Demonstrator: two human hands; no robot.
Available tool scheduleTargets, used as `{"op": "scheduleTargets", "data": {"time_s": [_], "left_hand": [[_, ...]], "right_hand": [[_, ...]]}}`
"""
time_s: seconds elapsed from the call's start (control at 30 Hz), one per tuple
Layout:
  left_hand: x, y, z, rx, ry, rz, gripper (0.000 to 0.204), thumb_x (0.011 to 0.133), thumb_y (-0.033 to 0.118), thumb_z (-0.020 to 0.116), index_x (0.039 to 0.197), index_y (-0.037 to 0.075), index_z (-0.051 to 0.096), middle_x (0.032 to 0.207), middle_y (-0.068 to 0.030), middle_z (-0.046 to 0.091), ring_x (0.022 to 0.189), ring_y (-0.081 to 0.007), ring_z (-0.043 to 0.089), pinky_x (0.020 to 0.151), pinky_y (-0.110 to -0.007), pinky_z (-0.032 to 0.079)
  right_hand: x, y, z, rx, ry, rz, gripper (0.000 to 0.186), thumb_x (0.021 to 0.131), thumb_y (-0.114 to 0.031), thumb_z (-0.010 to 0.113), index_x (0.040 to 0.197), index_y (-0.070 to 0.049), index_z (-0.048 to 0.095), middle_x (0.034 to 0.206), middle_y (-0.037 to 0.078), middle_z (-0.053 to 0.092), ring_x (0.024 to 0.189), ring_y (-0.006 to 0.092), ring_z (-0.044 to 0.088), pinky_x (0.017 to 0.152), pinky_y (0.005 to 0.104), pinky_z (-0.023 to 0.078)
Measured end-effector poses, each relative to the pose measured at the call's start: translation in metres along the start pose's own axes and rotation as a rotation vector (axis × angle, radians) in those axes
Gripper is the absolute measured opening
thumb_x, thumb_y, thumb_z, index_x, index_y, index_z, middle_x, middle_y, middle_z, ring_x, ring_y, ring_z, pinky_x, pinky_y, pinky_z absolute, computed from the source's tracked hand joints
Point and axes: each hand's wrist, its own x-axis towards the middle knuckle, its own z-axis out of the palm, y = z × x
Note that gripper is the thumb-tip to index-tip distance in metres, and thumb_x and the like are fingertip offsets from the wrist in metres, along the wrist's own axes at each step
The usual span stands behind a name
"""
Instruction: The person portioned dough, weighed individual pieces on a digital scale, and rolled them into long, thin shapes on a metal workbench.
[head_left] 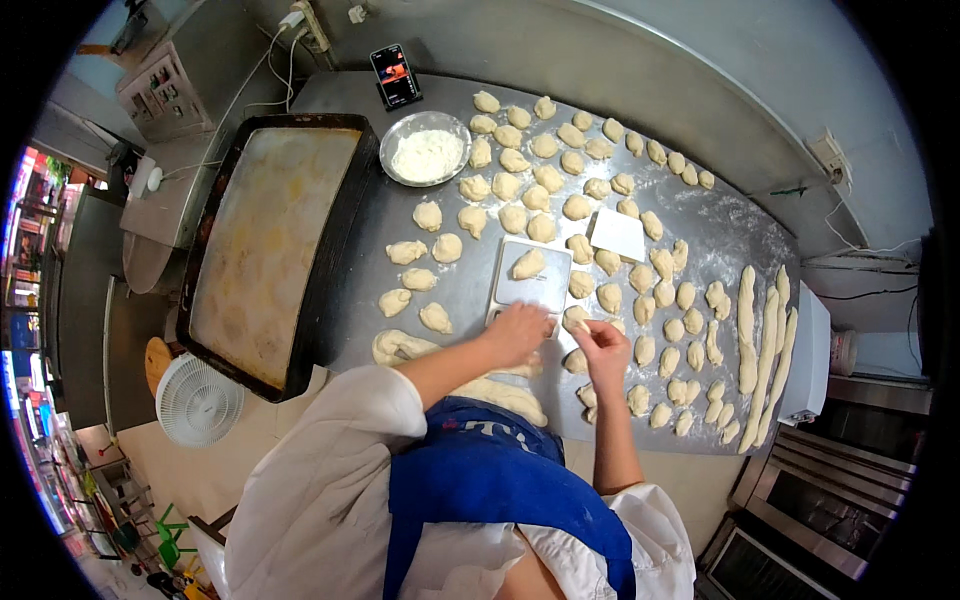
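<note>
A steel bowl (383, 150) at the far left holds loose white flour (427, 156). Left of it, a dark-rimmed rectangular tray (352, 122) bears a smooth tan surface with faint round marks. A flat square scale (507, 291) in the middle carries one irregular dough lump (528, 263). The left hand (520, 335), motion-blurred, curls at the scale's near edge; whether it grips anything cannot be told. The right hand (605, 350), to the right, brings thumb and fingers to a second lump (576, 317); whether they clamp it cannot be told. Six lumps form a loose group left of the scale; dozens more cover the floured metal table (720, 225). One white rectangular plate (618, 235) lies among them. At least three long dough strips (747, 340) lie far right; a thick dough rope (508, 401) lies nearest the body.
</note>
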Motion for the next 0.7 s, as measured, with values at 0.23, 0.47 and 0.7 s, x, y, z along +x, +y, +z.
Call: {"op": "scheduleTargets", "data": {"time_s": [0.23, 0.47, 0.7], "left_hand": [[-0.053, 0.019, 0.041, -0.281, -0.220, -0.207, 0.035, 0.082, 0.033, 0.071, 0.102, 0.005, 0.062, 0.097, -0.0162, 0.066, 0.099, -0.0347, 0.063, 0.088, -0.046, 0.049], [-0.076, 0.016, 0.041, -0.640, -0.008, -0.418, 0.041, 0.092, 0.028, 0.065, 0.118, 0.002, 0.048, 0.108, -0.0237, 0.062, 0.102, -0.0425, 0.059, 0.086, -0.048, 0.047], [-0.086, 0.011, 0.057, -0.674, 0.029, -0.477, 0.044, 0.092, 0.031, 0.063, 0.122, 0.005, 0.045, 0.110, -0.0259, 0.062, 0.104, -0.0428, 0.059, 0.089, -0.049, 0.047]], "right_hand": [[-0.013, 0.066, -0.020, -0.102, 0.017, 0.013, 0.022, 0.082, -0.008, 0.078, 0.101, -0.002, 0.068, 0.078, -0.001, 0.064, 0.067, 0.0049, 0.056, 0.060, 0.0213, 0.046], [-0.026, 0.094, 0.029, -0.078, -0.083, 0.062, 0.023, 0.082, -0.019, 0.079, 0.094, -0.001, 0.072, 0.076, 0.002, 0.068, 0.066, 0.0074, 0.059, 0.062, 0.0241, 0.049], [-0.045, 0.073, 0.040, -0.639, -0.159, -0.529, 0.026, 0.081, -0.024, 0.078, 0.094, -0.003, 0.074, 0.081, 0.009, 0.069, 0.071, 0.0235, 0.066, 0.064, 0.0333, 0.053]]}}
